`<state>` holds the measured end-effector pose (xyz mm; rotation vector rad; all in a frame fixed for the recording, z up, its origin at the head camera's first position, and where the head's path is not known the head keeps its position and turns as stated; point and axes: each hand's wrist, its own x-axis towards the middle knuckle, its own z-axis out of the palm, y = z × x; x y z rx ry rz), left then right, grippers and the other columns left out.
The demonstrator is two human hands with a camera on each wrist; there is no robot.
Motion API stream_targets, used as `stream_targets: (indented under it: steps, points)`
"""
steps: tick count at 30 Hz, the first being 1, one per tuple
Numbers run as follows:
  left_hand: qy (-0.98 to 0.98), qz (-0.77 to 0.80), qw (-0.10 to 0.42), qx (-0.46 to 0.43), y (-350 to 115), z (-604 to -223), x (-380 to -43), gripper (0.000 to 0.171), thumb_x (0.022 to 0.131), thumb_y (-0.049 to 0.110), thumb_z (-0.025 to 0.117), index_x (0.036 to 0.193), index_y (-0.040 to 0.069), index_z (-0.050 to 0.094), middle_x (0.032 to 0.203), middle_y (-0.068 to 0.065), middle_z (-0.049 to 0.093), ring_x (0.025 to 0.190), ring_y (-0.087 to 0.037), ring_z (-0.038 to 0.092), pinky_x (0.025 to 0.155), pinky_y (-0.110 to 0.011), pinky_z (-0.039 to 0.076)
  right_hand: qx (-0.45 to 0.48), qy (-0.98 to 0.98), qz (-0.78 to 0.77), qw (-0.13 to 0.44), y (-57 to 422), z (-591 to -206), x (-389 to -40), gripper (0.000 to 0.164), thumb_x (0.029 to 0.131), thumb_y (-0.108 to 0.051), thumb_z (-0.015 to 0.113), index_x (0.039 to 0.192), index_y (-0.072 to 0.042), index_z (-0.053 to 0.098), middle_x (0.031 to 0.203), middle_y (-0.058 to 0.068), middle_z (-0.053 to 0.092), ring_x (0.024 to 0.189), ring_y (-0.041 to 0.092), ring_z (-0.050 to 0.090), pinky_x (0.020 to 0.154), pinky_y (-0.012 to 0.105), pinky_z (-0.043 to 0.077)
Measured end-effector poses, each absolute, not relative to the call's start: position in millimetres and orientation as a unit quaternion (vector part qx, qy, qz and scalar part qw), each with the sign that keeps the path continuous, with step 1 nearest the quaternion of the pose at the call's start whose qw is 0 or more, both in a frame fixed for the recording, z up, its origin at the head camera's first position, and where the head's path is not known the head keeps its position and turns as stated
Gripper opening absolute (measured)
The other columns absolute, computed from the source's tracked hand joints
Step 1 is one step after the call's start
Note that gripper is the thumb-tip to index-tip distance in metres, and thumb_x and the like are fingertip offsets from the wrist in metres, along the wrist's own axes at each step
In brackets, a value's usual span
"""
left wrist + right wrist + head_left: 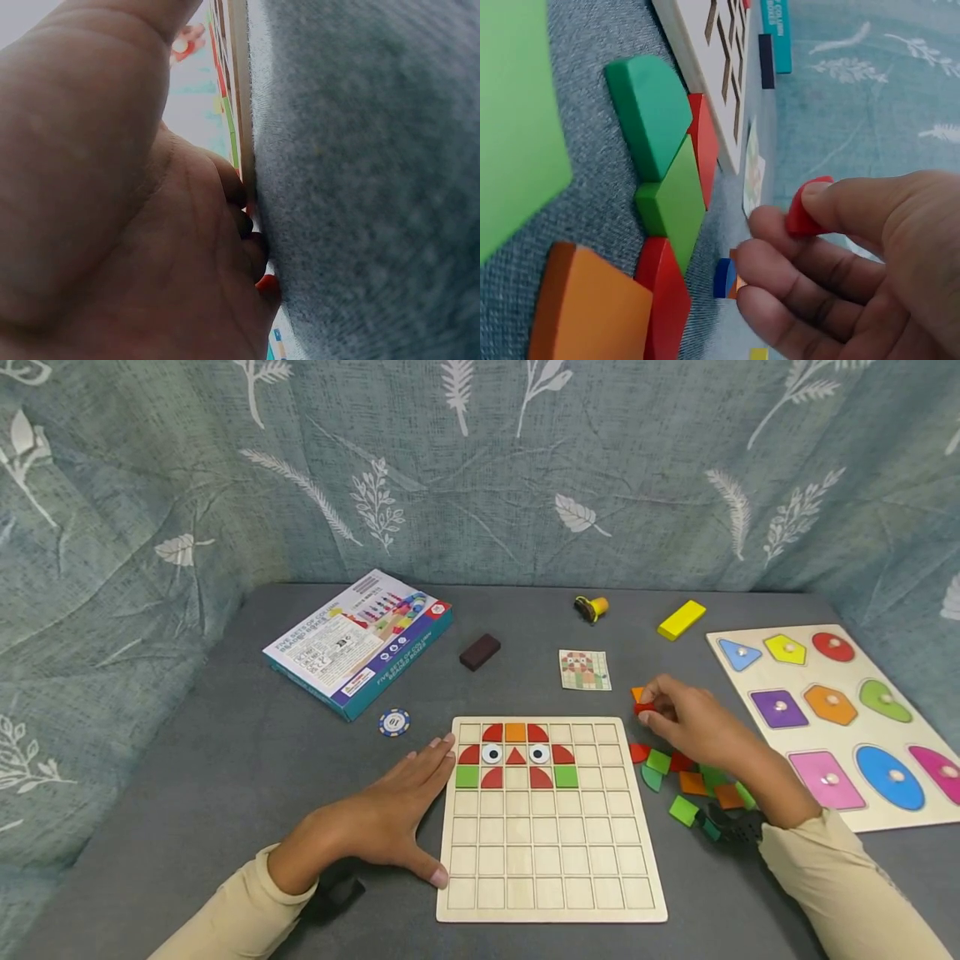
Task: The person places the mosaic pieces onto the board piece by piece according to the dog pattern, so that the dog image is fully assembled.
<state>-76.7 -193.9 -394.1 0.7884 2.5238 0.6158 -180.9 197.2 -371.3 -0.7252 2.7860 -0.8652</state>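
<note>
Fingers and thumb of the right hand pinch a small red piece tight. It is up off the table, near the far right corner of a pale wooden board. One orange piece peeks out just beside it.

The board has lots of little squares. Near its far edge, bits make a face: two round eyes, a red triangle between them, one orange square on top, red curved bits all about, and a green square low on each side.

The left hand lies flat and spread, thumb wide apart from the fingers. Its tips touch the board's left edge.

On the right, under the right arm, is a messy bunch of loose pieces, red, green and orange. Some touch each other.

Past the board is a little card with a face picture. Farther out are a dark brown block, a yellow and black thing and a yellow block. A blue and white chip and a flat box are on the left. A big shape board with knobs is far right. Leafy cloth hangs behind.
</note>
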Motion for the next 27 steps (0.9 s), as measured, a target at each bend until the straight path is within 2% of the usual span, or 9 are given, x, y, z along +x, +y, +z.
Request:
stream_targets:
  steps: [5,13,15,21,24,27]
  points:
    - [0.909,0.219,0.216,0.280,-193.1,-393.4,-77.3,0.137,0.062,0.070,0.078,0.155,0.002,0.006,0.162,-0.011,-0.007,0.147,-0.027,-0.005,0.116,-0.050,0.004,-0.245,0.921,-0.299,0.050,196.3,-370.7,-180.2,0.019,0.094,-0.007,0.064,0.113,-0.001,0.060,0.085,0.004,0.062,0.069,0.018,0.055,0.060,0.033,0.046]
    - [0.909,0.221,0.217,0.278,-193.3,-392.7,-76.6,0.136,0.062,0.070,0.078,0.155,0.001,0.006,0.162,-0.011,-0.007,0.147,-0.028,-0.004,0.116,-0.050,0.004,-0.259,0.913,-0.315,0.028,189.2,-369.1,-178.8,0.026,0.096,-0.002,0.059,0.122,0.000,0.064,0.101,0.010,0.069,0.081,0.019,0.067,0.068,0.037,0.053]
    - [0.910,0.220,0.214,0.279,-193.4,-392.6,-76.3,0.136,0.062,0.070,0.078,0.155,0.000,0.007,0.162,-0.012,-0.006,0.147,-0.029,-0.003,0.116,-0.051,0.005,-0.275,0.908,-0.315,0.015,186.7,-368.2,-178.0,0.029,0.095,0.002,0.058,0.123,0.000,0.064,0.104,0.010,0.067,0.081,0.019,0.067,0.067,0.037,0.053]
    - [0.911,0.216,0.208,0.282,-193.2,-392.0,-76.5,0.136,0.062,0.069,0.079,0.155,-0.001,0.007,0.162,-0.013,-0.005,0.147,-0.030,-0.003,0.116,-0.051,0.005,-0.316,0.900,-0.299,-0.020,177.0,-367.8,-174.8,0.034,0.093,0.005,0.057,0.126,-0.001,0.065,0.098,0.008,0.062,0.076,0.017,0.059,0.064,0.035,0.051]
    - [0.912,0.215,0.207,0.283,-193.3,-391.7,-76.2,0.136,0.062,0.068,0.079,0.155,-0.001,0.008,0.162,-0.013,-0.004,0.147,-0.030,-0.003,0.116,-0.051,0.005,-0.312,0.899,-0.307,-0.016,170.6,-367.3,-172.9,0.035,0.093,0.002,0.059,0.128,0.000,0.061,0.101,0.009,0.063,0.080,0.020,0.060,0.070,0.038,0.053]
    - [0.911,0.215,0.207,0.285,-193.4,-391.8,-76.2,0.136,0.062,0.068,0.079,0.155,-0.001,0.008,0.162,-0.013,-0.004,0.147,-0.030,-0.003,0.116,-0.051,0.005,-0.302,0.894,-0.331,-0.002,164.1,-367.4,-171.8,0.028,0.093,0.002,0.061,0.121,0.001,0.061,0.102,0.010,0.064,0.087,0.022,0.063,0.076,0.041,0.054]
